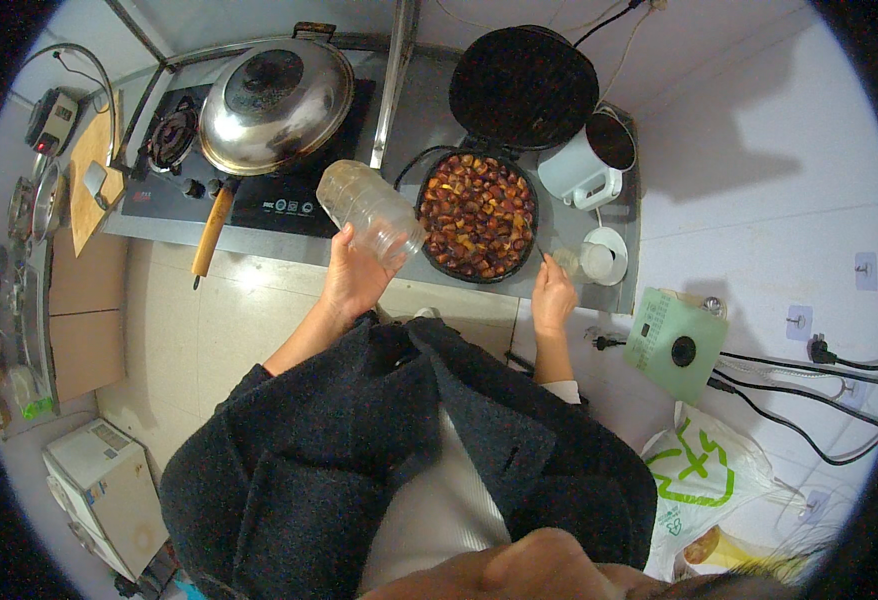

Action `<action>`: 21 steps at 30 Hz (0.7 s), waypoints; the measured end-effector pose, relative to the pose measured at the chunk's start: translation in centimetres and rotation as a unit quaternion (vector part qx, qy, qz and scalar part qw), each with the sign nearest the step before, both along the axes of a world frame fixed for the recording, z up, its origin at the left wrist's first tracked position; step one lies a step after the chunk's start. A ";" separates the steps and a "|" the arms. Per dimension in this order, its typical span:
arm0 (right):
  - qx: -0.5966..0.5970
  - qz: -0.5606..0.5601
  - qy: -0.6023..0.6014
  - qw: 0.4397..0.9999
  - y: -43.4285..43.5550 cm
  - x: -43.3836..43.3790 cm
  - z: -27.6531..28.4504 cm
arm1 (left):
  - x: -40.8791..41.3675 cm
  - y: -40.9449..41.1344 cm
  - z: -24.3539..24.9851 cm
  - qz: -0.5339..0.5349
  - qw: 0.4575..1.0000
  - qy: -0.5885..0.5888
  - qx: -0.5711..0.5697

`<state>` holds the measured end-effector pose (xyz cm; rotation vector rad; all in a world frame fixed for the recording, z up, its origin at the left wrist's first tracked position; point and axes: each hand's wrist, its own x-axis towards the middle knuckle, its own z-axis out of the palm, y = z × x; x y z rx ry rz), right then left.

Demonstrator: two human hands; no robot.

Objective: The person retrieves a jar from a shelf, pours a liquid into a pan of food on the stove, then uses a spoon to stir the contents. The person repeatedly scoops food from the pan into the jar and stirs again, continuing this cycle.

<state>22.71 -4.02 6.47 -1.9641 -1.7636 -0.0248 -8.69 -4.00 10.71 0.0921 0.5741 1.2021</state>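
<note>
My left hand [360, 274] grips a clear plastic jar [371, 210] that lies tilted, its mouth towards the rim of a round black electric pan [476, 277]. Chestnuts [476, 217] fill the pan in brown liquid, and its black lid [523, 86] stands raised behind. At the pan's right front edge, my right hand [554, 292] is closed on the handle of a thin utensil; its far end is hidden among the chestnuts. A clear container [585, 262] stands just right of that hand, beside a white round base [617, 259].
Left on the gas hob [259, 202] sits a domed steel lid [281, 112] over a wok with a wooden handle [212, 232] jutting past the counter edge. A white kettle [578, 169] stands right of the pan. Cables and a green box [675, 345] hang on the right wall.
</note>
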 end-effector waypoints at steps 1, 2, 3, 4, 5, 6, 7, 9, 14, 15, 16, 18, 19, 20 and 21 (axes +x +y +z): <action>0.002 0.004 -0.004 1.000 0.0 0.1 -0.2 | 0.0 0.0 0.2 0.001 1.000 0.004 -0.002; -0.005 0.001 -0.015 1.000 -0.1 0.1 -0.3 | 0.1 0.0 0.1 0.003 1.000 0.001 -0.004; -0.012 -0.001 -0.026 1.000 -0.2 0.0 -0.4 | 0.1 0.0 -0.1 0.005 1.000 -0.001 -0.007; -0.019 -0.004 -0.037 0.999 -0.3 0.0 -0.6 | 0.1 0.0 -0.2 0.007 1.000 -0.003 -0.009; -0.015 0.006 -0.042 0.999 -0.4 0.1 -1.0 | 0.0 0.0 -0.4 0.007 1.000 -0.004 -0.009; -0.011 0.016 -0.048 0.999 -0.5 0.1 -1.5 | 0.0 0.1 -0.5 0.006 1.000 -0.005 -0.008; -0.007 0.025 -0.054 0.998 -0.6 0.2 -1.9 | 0.0 0.1 -0.5 0.005 1.000 -0.006 -0.008; -0.033 0.024 -0.072 0.997 -0.6 0.3 -2.4 | 0.0 0.1 -0.4 0.003 1.000 -0.004 -0.005; -0.095 0.014 -0.108 0.990 -1.0 -0.1 -2.0 | -0.2 0.1 -1.2 -0.006 1.000 -0.007 0.007; -0.093 0.019 -0.102 0.990 -1.1 -0.1 -1.9 | -0.2 0.0 -1.3 -0.007 1.000 -0.007 0.012; -0.091 0.023 -0.096 0.991 -1.2 -0.2 -1.9 | -0.3 0.0 -1.3 -0.008 1.000 -0.006 0.016; -0.056 0.021 -0.050 0.997 -1.2 -0.1 -2.0 | -0.3 0.0 -1.2 -0.008 1.000 -0.007 0.018; -0.039 0.020 -0.027 0.999 -1.2 0.0 -2.2 | -0.2 0.0 -1.1 -0.009 1.000 -0.007 0.019; -0.031 -0.006 0.008 0.999 -1.2 0.1 -2.4 | -0.1 0.0 -0.9 -0.005 1.000 -0.006 0.009; -0.022 -0.032 0.043 0.998 -1.2 0.1 -2.6 | 0.0 0.0 -0.3 -0.001 1.000 -0.004 0.000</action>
